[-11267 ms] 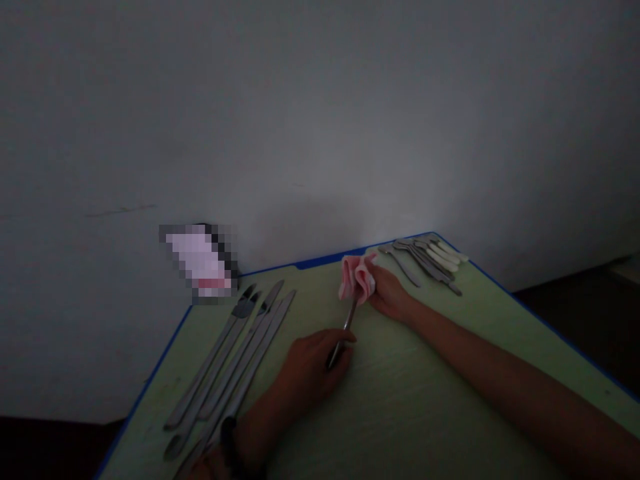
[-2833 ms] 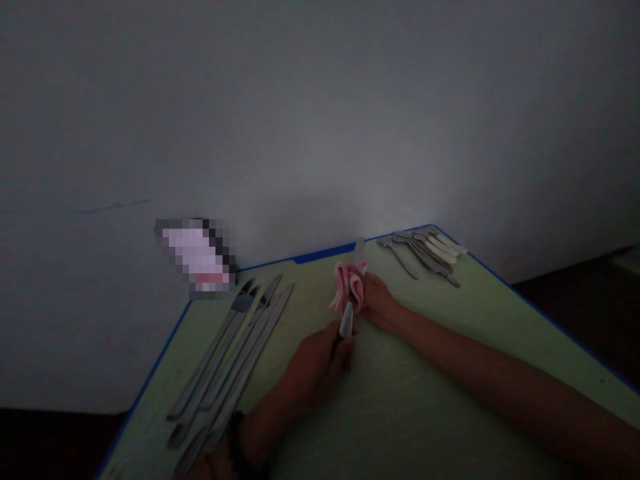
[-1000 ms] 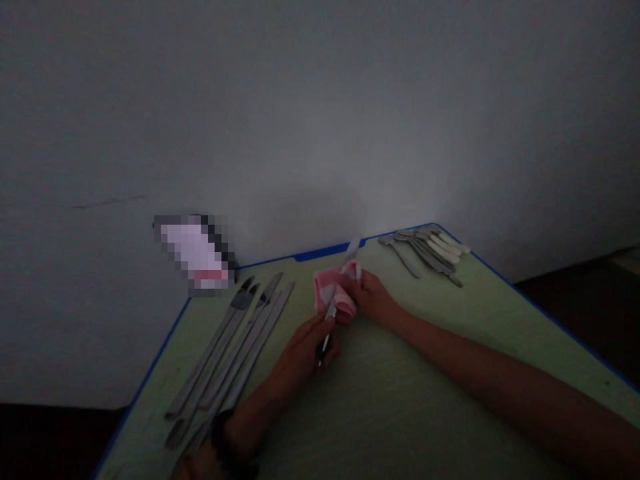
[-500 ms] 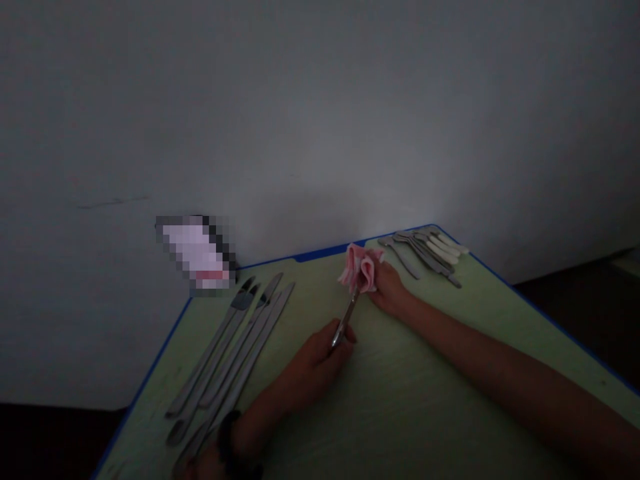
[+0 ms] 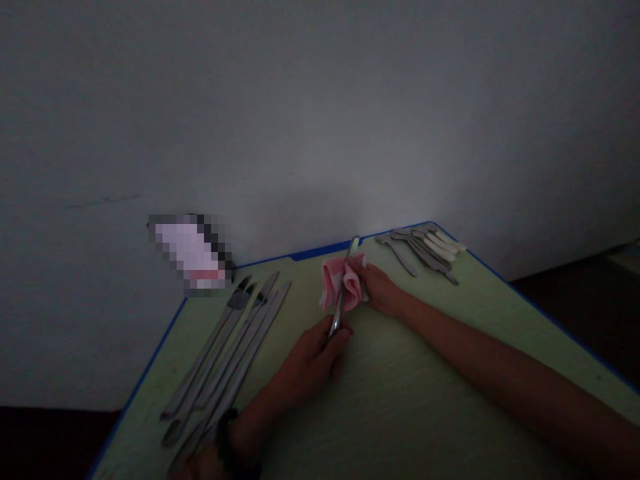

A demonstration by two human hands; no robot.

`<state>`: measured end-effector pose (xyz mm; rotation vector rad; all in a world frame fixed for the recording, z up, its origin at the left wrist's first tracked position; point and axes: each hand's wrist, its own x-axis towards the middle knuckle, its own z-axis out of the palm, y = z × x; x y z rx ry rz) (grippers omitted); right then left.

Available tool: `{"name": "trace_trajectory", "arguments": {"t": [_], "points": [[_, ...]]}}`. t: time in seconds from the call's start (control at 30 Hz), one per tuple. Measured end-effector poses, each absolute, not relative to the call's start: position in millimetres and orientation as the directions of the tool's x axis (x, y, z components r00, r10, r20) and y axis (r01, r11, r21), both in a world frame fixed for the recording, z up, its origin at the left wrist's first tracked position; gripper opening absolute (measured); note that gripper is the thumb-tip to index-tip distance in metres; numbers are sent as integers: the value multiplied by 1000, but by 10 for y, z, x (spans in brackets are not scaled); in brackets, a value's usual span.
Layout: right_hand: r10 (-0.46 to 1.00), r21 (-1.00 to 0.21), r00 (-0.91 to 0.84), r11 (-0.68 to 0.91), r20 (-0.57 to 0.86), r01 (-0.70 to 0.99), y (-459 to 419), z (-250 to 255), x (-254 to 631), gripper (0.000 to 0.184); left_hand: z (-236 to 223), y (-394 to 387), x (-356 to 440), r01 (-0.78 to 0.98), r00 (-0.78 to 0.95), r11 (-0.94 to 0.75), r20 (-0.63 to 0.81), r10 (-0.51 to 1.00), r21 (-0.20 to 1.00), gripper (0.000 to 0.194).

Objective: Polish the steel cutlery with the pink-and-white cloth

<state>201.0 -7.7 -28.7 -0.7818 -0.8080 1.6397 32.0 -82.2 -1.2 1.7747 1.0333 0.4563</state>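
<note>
My left hand [image 5: 313,357] grips the handle end of a slim metal knife [image 5: 342,298] that points away from me toward the wall. My right hand [image 5: 376,288] holds a bunched pink cloth [image 5: 334,285] wrapped around the middle of the blade. The blade's tip sticks out beyond the cloth near the table's far edge. Both hands rest low over the pale green table [image 5: 400,400]. The room is dim.
Several long metal knives [image 5: 227,347] lie side by side at the left of the table. A small pile of cutlery [image 5: 423,248], some with white handles, sits at the far right corner. A blurred-out object [image 5: 190,255] leans on the wall at the far left corner.
The pink cloth has slid back down the blade toward my left hand, so the knife's tip now shows past it. My left hand has stayed in place.
</note>
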Motion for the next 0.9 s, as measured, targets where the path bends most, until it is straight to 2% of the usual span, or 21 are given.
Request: {"name": "trace_trajectory", "arguments": {"t": [0.13,0.23,0.37,0.57,0.67,0.83,0.9], "points": [[981,-671,-33,-155,-192,-725,29,-307,2039,29,-5,-815,304,461,602,-191,-148,785,867,30],[974,-616,-58,-184,-218,-766,64,-310,2057,25,-34,-808,284,483,623,-220,-156,767,847,34],[981,-703,-95,-187,-168,-686,32,-315,2051,28,-59,-798,282,505,626,-214,-184,758,836,35],[981,-863,-177,-151,-73,-482,-53,-292,2034,37,22,-818,319,465,586,-163,-163,794,870,33],[980,-878,-194,-139,-54,-458,-66,-277,2034,36,33,-839,326,431,549,-102,-171,818,897,35],[982,-865,-159,-167,-102,-473,-57,-269,2026,40,-57,-832,315,281,583,110,-261,769,953,42],[982,-851,-155,-175,-111,-495,-50,-275,2024,40,-83,-824,307,242,590,131,-253,767,961,45]]}}
